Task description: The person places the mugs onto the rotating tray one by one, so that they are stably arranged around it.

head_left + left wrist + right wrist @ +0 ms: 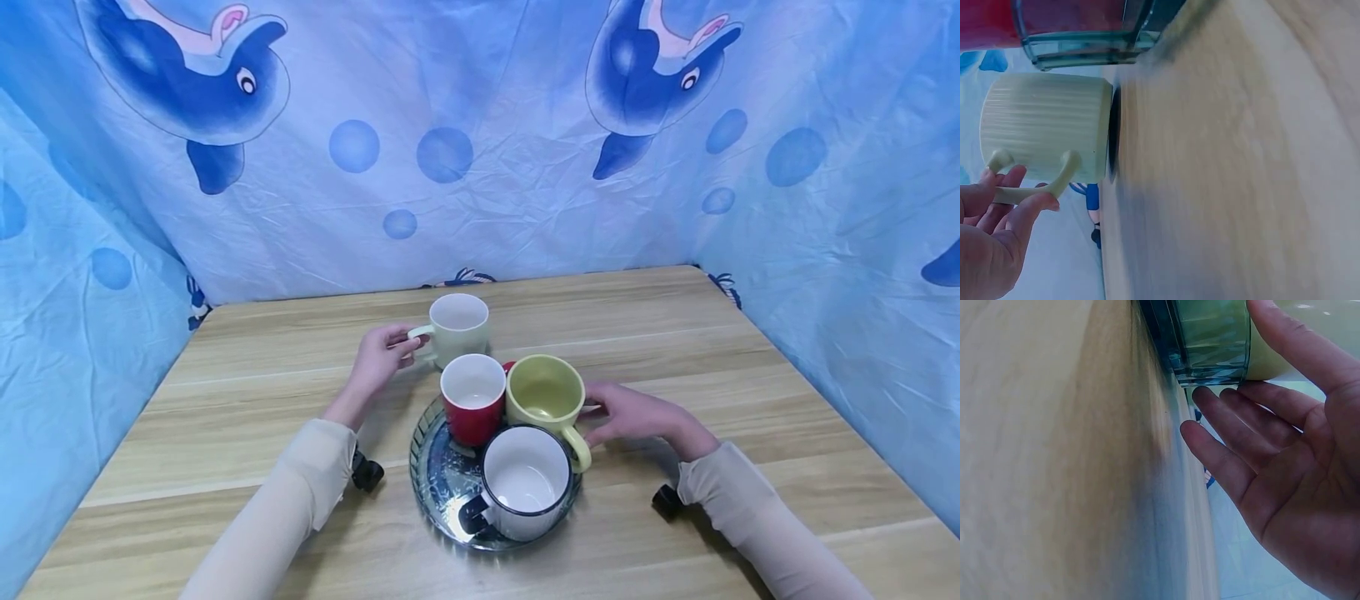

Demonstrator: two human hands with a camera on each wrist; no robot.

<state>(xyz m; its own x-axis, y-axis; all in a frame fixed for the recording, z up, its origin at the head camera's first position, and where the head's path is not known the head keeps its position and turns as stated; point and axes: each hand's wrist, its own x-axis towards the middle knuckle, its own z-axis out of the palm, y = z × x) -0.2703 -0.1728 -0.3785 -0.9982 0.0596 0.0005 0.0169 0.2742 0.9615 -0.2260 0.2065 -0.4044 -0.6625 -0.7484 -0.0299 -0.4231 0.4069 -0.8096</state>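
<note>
My left hand [381, 358] pinches the handle of a pale green ribbed mug [459, 340], behind the round glass tray [431, 492]. In the left wrist view, thumb and fingers close around that handle, and a dark shadow lies under the mug's base; whether it touches the table I cannot tell. On the tray stand a red mug [474, 423] with a white inside, a yellow-green mug [546, 390] and a white mug [525, 479] with a black rim. My right hand [633, 414] is at the tray's right side beside the yellow-green mug, its fingers loosely extended in the right wrist view.
The wooden table [225, 400] has bare surface to either side of the tray. A blue dolphin-print curtain [510, 208] hangs along the back and both sides. A small black device [367, 472] sits at the left wrist, another [667, 502] at the right.
</note>
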